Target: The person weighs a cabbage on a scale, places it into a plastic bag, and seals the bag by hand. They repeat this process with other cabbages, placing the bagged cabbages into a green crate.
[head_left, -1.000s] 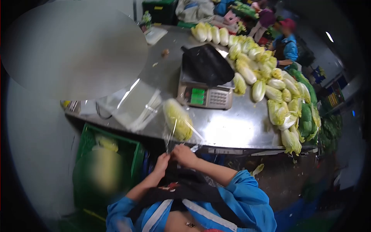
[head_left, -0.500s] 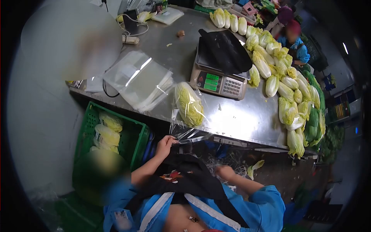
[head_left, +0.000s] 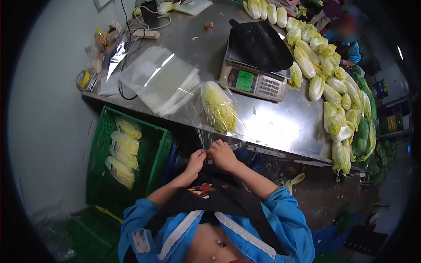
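A napa cabbage (head_left: 218,106) lies inside a clear plastic bag (head_left: 204,133) at the table's front edge. The bag's loose end hangs over the edge toward me. My left hand (head_left: 196,161) is closed, pinching the gathered film. Right beside it, my right hand (head_left: 222,154) is closed on the same end of the bag, fingers bent. The two hands almost touch, and the film between them is partly hidden by the fingers. Left of the cabbage rests a stack of flat clear bags (head_left: 164,79).
A scale (head_left: 254,83) with a black scoop tray (head_left: 263,46) stands behind the cabbage. Many napa cabbages (head_left: 316,87) line the table's right side. At lower left, a green crate (head_left: 151,175) holds several wrapped cabbages (head_left: 124,149). A co-worker (head_left: 348,39) is at far right.
My right hand has come up from the lower right to the bag's end beside my left hand. My left hand has shifted slightly right and stays on the film.
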{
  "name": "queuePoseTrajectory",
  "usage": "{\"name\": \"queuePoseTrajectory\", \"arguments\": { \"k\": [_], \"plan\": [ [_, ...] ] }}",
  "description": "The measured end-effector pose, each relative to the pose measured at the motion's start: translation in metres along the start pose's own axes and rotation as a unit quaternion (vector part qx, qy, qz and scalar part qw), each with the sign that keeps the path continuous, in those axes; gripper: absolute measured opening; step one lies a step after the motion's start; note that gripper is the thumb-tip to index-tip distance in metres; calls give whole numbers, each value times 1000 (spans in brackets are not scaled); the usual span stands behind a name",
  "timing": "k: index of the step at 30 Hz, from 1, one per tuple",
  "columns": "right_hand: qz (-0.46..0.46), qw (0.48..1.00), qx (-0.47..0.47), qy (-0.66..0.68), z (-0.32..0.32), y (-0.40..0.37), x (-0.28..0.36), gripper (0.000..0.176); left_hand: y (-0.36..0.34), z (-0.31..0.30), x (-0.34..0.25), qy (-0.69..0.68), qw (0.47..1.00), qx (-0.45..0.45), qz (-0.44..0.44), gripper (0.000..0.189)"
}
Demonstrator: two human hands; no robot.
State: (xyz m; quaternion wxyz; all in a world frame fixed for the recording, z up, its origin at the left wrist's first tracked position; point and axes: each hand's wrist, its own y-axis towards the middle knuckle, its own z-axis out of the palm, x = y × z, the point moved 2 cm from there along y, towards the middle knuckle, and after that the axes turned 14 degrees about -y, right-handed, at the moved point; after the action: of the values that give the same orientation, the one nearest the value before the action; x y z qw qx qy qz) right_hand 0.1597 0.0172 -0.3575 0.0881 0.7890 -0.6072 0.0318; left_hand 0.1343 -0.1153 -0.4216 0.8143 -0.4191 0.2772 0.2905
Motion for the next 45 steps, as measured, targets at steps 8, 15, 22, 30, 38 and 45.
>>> {"name": "queuePoseTrajectory", "arguments": {
  "k": [8,15,22,30,38,45],
  "plan": [
    [23,970,219,-101,16,-187,-46,12,17,-22,-13,83,986,45,141,18],
    [128,972,-184,63,-20,-36,-9,18,-4,-9,-18,102,990,73,63,20],
    [6,988,-134,70,-5,3,3,20,-3,-15,-11,-78,994,38,-63,18],
    [68,992,-41,100,-7,-107,-11,12,22,-23,-36,36,991,-9,131,17],
    [131,967,-194,103,-14,-20,3,16,0,-10,-33,27,998,50,-18,22],
    [46,991,-116,40,-10,16,12,14,2,-10,-40,-28,997,37,-59,19]
  ]
}}
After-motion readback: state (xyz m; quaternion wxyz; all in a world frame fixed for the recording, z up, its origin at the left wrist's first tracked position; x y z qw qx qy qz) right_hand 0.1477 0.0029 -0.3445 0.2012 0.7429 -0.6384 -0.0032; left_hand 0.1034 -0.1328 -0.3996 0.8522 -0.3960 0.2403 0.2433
